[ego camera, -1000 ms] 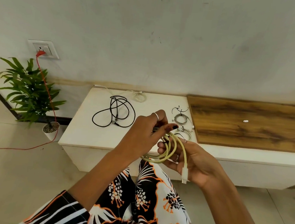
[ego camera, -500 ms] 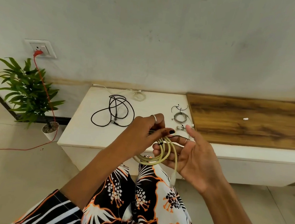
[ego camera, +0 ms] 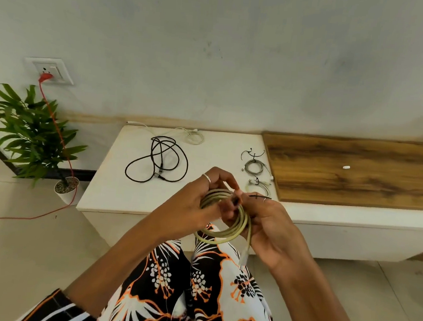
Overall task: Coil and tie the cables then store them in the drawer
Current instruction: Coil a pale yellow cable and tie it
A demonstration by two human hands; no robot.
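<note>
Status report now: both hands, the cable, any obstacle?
Left hand and right hand both grip the yellow coil. Black tie at coil top, not fastened. Nothing blocking.

No text, label, brand, number or sign can be read anywhere here.
</note>
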